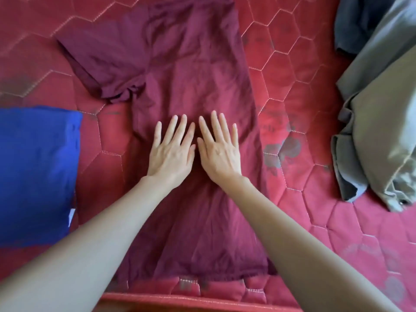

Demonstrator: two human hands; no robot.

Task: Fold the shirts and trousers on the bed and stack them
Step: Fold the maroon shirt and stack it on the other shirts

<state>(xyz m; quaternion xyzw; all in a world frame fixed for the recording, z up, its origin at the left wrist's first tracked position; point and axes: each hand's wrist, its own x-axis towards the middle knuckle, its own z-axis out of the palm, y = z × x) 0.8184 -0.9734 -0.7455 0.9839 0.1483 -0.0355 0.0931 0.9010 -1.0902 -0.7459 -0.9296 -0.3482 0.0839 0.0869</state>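
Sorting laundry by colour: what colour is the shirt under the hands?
Maroon shirt, clearest in the head view.

Both hands [194, 152] flat on maroon shirt [193, 68], red bed [315, 154].

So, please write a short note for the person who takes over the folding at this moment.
Left hand and right hand: both flat, fingers straight, pressing the middle of the maroon cotton T-shirt.
Shirt lies on the red quilted bed; right side looks folded in, left sleeve spread out.
Folded blue garment at left.
Left to fold: grey-olive trousers and dark grey garment, unfolded at right.
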